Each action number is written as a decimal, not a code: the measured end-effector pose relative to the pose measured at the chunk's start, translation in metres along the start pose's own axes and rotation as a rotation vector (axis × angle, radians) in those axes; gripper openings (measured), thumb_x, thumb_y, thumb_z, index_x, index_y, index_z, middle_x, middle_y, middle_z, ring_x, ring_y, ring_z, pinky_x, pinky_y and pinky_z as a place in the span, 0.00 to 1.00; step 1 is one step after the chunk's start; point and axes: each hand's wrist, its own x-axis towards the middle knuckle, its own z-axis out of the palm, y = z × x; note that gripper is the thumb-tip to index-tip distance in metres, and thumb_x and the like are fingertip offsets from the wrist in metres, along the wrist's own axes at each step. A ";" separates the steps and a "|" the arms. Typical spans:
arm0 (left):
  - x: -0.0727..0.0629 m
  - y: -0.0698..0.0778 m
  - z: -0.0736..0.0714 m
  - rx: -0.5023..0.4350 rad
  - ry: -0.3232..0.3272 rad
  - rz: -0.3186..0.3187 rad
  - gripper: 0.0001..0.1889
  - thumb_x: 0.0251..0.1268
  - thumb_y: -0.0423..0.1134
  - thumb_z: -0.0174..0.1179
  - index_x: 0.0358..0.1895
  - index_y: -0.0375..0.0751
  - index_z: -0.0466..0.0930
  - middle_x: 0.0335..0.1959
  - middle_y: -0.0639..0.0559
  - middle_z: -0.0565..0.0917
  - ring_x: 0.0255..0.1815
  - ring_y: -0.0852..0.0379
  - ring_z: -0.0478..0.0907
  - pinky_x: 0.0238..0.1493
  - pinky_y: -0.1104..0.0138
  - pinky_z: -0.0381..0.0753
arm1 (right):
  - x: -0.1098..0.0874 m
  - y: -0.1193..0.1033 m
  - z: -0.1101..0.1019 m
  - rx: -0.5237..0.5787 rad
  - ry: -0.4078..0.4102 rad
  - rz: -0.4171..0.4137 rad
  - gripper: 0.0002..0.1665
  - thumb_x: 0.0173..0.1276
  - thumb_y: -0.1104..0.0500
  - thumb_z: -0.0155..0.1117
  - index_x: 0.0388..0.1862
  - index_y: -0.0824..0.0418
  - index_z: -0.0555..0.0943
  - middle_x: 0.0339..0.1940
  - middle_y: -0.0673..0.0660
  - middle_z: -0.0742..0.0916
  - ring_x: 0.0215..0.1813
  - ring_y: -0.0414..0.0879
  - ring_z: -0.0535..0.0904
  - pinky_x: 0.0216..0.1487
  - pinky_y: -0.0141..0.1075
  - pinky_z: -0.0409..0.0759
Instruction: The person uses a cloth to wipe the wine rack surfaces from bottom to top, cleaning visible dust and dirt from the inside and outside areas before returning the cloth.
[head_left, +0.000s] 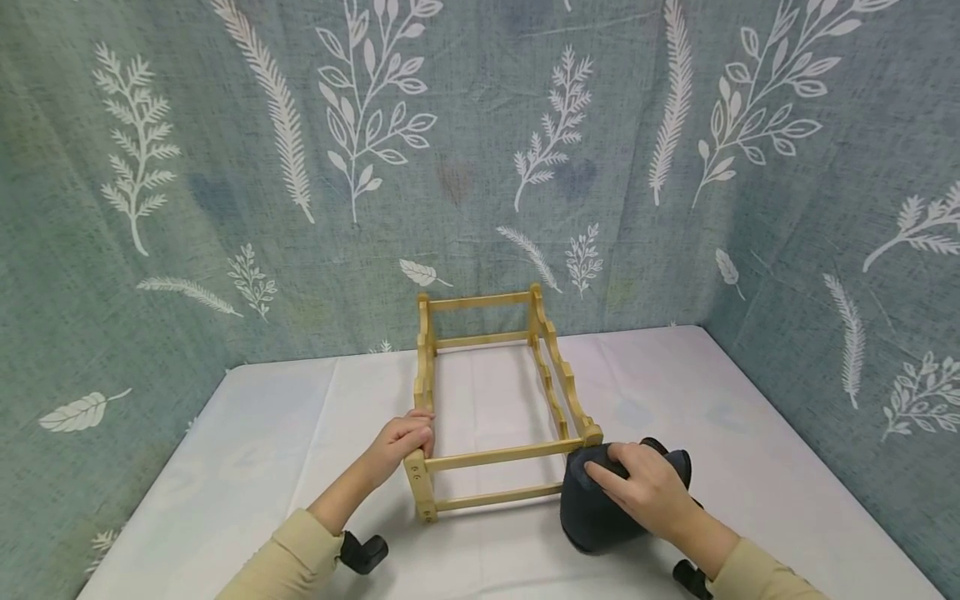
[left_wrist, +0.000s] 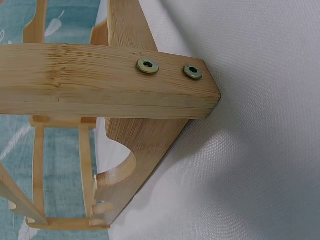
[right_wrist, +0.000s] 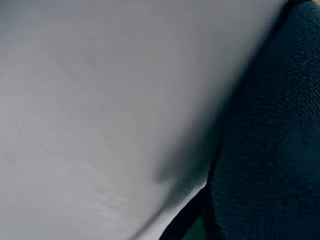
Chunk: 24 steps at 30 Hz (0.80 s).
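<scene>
A light wooden rack (head_left: 495, 454) with scalloped side rails and crossbars lies on the white table. My left hand (head_left: 399, 448) grips its near left corner, fingers over the side rail. In the left wrist view, two hex-socket bolts show on the rack's end post (left_wrist: 100, 82). My right hand (head_left: 651, 490) holds a dark blue cloth (head_left: 588, 512) at the rack's near right corner. The cloth hides the lower part of that corner. Up close in the right wrist view, the cloth (right_wrist: 270, 150) has a fuzzy, towel-like surface and black edging.
The white table (head_left: 262, 433) extends to both sides of the rack. Green-grey curtains (head_left: 465, 167) with white leaf prints stand behind and at both sides. Black wrist devices (head_left: 364, 553) sit near both cuffs.
</scene>
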 end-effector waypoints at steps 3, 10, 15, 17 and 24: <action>-0.002 -0.007 0.000 -0.001 0.005 -0.019 0.18 0.60 0.16 0.38 0.16 0.33 0.68 0.13 0.47 0.67 0.19 0.57 0.66 0.58 0.77 0.59 | -0.003 0.000 0.001 0.023 -0.060 -0.006 0.20 0.75 0.52 0.40 0.39 0.53 0.82 0.31 0.55 0.77 0.27 0.44 0.71 0.26 0.34 0.72; -0.003 -0.010 -0.001 0.014 0.004 0.030 0.18 0.61 0.18 0.38 0.18 0.36 0.68 0.14 0.48 0.67 0.20 0.58 0.67 0.58 0.75 0.59 | -0.011 0.001 -0.004 0.103 -0.317 0.000 0.18 0.52 0.51 0.70 0.43 0.48 0.79 0.34 0.52 0.76 0.27 0.40 0.68 0.25 0.30 0.71; -0.002 -0.009 -0.001 0.012 0.004 0.030 0.18 0.62 0.19 0.38 0.18 0.36 0.68 0.14 0.48 0.67 0.20 0.58 0.66 0.59 0.76 0.59 | -0.010 -0.005 -0.014 0.174 -0.632 0.186 0.27 0.52 0.35 0.63 0.49 0.44 0.79 0.40 0.50 0.76 0.35 0.38 0.68 0.32 0.33 0.71; -0.001 -0.009 -0.001 0.013 0.003 0.039 0.18 0.62 0.19 0.38 0.18 0.36 0.68 0.14 0.48 0.67 0.20 0.58 0.66 0.59 0.76 0.58 | -0.010 -0.006 -0.018 0.219 -0.745 0.284 0.32 0.53 0.29 0.56 0.53 0.42 0.77 0.47 0.53 0.75 0.44 0.44 0.71 0.38 0.41 0.74; -0.002 -0.010 -0.001 0.004 0.006 0.036 0.17 0.62 0.19 0.38 0.18 0.35 0.68 0.14 0.48 0.67 0.21 0.58 0.67 0.59 0.77 0.58 | -0.017 -0.002 -0.020 0.431 -0.952 0.442 0.44 0.46 0.29 0.61 0.64 0.38 0.66 0.69 0.62 0.62 0.67 0.65 0.58 0.51 0.68 0.62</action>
